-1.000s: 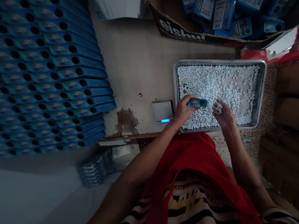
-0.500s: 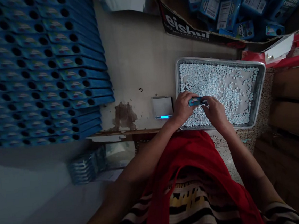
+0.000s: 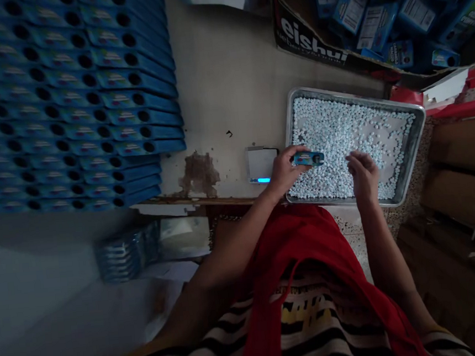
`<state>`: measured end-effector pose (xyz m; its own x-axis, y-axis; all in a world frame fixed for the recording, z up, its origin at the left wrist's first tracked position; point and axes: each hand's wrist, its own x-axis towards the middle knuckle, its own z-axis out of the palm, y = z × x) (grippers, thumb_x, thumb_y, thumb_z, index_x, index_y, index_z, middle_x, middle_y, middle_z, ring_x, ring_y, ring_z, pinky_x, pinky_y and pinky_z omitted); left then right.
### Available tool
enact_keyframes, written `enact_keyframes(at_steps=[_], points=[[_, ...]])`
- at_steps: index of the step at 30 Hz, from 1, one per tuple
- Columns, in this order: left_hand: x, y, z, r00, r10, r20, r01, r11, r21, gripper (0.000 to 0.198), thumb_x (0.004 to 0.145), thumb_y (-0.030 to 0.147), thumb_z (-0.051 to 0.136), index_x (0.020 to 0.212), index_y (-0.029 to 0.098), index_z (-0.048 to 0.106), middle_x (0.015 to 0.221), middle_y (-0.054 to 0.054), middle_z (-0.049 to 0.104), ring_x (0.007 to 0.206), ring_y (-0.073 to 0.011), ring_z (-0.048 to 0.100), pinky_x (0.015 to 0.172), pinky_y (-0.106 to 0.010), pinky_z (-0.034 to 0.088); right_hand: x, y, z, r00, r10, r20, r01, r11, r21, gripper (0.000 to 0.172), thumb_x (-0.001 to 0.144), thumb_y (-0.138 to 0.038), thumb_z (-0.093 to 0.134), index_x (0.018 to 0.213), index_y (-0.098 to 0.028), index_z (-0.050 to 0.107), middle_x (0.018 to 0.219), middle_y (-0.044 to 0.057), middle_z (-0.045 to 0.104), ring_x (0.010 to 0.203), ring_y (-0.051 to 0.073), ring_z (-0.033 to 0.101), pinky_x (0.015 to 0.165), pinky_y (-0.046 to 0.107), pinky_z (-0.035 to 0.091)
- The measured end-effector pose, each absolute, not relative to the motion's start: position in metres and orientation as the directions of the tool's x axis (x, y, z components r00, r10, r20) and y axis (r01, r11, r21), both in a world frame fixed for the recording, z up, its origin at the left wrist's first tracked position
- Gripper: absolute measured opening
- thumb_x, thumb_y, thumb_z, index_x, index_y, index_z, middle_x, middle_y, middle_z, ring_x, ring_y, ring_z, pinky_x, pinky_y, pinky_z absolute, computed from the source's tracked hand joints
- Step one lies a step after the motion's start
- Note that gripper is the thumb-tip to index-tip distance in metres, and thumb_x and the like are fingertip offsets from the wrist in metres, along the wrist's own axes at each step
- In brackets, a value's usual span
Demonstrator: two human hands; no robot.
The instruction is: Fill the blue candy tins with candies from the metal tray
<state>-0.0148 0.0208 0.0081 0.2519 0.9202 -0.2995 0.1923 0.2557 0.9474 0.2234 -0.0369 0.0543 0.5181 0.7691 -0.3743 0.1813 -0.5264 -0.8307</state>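
My left hand (image 3: pixel 283 173) is closed around a small blue box (image 3: pixel 303 159), with a dark round hole near the box's right end. Beneath it lies a metal tray (image 3: pixel 411 157) strewn with small round pale candies (image 3: pixel 332 117). Over the right part of that tray, apart from the box, is my right hand (image 3: pixel 364 177). Its fingers are curled together in a pinch; whether anything is between them is too small to see. Just left of my left hand, a small digital scale (image 3: pixel 263 162) with a lit blue display rests on the table.
Rows of blue boxes (image 3: pixel 123 102) with dark holes are stacked on the table's left. A large carton (image 3: pixel 313 44) of jumbled blue boxes stands beyond the tray. Brown cartons (image 3: pixel 450 190) are at the right. Wrapped blue packs (image 3: pixel 120 257) sit below the table edge.
My right hand has come away from the box and moved right over the tray. In my left hand, the box now shows more of its face and hole. The camera view has shifted slightly.
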Motion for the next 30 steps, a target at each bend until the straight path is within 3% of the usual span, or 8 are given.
enact_keyframes(at_steps=[2,5,8,12,16,22,25,30], points=[[-0.04,0.018,0.009,0.232,0.898,-0.373,0.11,0.356,0.928,0.046,0.074,0.021,0.091,0.118,0.021,0.079,0.115,-0.004,0.082,0.101,-0.0209,0.075,0.095,-0.033,0.059,0.244,-0.052,0.04,0.547,0.707,-0.448,0.204,-0.632,-0.748,0.043,0.085,-0.058,0.071,0.104,-0.02,0.071,0.09,0.003,0.073,0.077,0.018,0.064,0.071,0.031,0.052],[-0.083,0.014,0.012,0.189,0.902,-0.389,0.072,0.382,0.921,0.049,0.072,0.026,0.091,0.12,0.02,0.079,0.119,-0.005,0.082,0.105,-0.0214,0.075,0.097,-0.033,0.059,0.262,-0.069,0.027,0.444,0.77,-0.459,0.481,-0.637,-0.603,0.038,0.08,-0.053,0.076,0.097,-0.019,0.075,0.09,0.007,0.073,0.08,0.022,0.065,0.08,0.04,0.055],[-0.12,0.011,0.013,0.112,0.936,-0.335,0.159,0.316,0.935,0.044,0.074,0.022,0.084,0.118,0.02,0.079,0.121,-0.006,0.081,0.11,-0.0222,0.075,0.1,-0.033,0.058,0.258,-0.066,0.025,0.289,0.844,-0.451,0.705,-0.507,-0.496,0.025,0.082,-0.039,0.074,0.098,-0.019,0.079,0.098,0.012,0.075,0.085,0.027,0.065,0.09,0.046,0.055],[-0.146,0.01,0.009,0.078,0.971,-0.227,0.351,0.186,0.918,0.047,0.072,0.007,0.068,0.115,0.021,0.079,0.119,-0.005,0.081,0.114,-0.0235,0.074,0.105,-0.036,0.058,0.241,-0.029,0.022,0.124,0.933,-0.336,0.885,-0.258,-0.387,0.032,0.091,-0.031,0.063,0.115,-0.018,0.08,0.111,0.018,0.075,0.106,0.035,0.067,0.101,0.052,0.053],[-0.149,0.009,0.005,0.088,0.982,-0.169,0.475,0.108,0.874,0.053,0.071,-0.001,0.062,0.115,0.024,0.079,0.12,-0.004,0.08,0.118,-0.0251,0.074,0.108,-0.039,0.058,0.225,0.014,0.02,0.069,0.936,-0.344,0.812,-0.253,-0.525,0.029,0.086,-0.023,0.06,0.106,-0.018,0.079,0.109,0.016,0.077,0.098,0.03,0.069,0.098,0.047,0.056],[-0.147,0.005,-0.005,0.059,0.988,-0.142,0.46,0.099,0.882,0.051,0.078,0.002,0.061,0.123,0.023,0.076,0.129,-0.007,0.079,0.127,-0.0258,0.073,0.118,-0.043,0.057,0.146,0.027,0.043,-0.12,0.848,-0.517,0.281,-0.47,-0.837,0.025,0.079,-0.039,0.084,0.095,-0.022,0.076,0.087,0.002,0.079,0.083,0.021,0.073,0.081,0.035,0.06],[-0.154,0.001,-0.009,0.086,0.992,-0.093,0.428,0.047,0.902,0.044,0.093,0.017,0.066,0.136,0.023,0.074,0.147,-0.01,0.073,0.142,-0.0278,0.067,0.127,-0.047,0.051,0.09,0.022,0.056,-0.183,0.933,-0.31,0.403,-0.216,-0.889,0.012,0.095,-0.03,0.071,0.102,-0.024,0.079,0.104,0.005,0.083,0.098,0.024,0.078,0.092,0.038,0.063],[-0.168,-0.006,-0.01,0.122,0.981,-0.152,0.393,0.093,0.915,0.071,0.099,0.064,0.071,0.158,0.026,0.06,0.167,-0.013,0.059,0.158,-0.0332,0.054,0.134,-0.053,0.043,0.042,0.022,0.062,-0.515,0.842,-0.162,0.635,0.249,-0.731,0.028,0.109,-0.016,0.056,0.124,-0.023,0.079,0.141,0.012,0.077,0.128,0.026,0.074,0.108,0.039,0.062]])
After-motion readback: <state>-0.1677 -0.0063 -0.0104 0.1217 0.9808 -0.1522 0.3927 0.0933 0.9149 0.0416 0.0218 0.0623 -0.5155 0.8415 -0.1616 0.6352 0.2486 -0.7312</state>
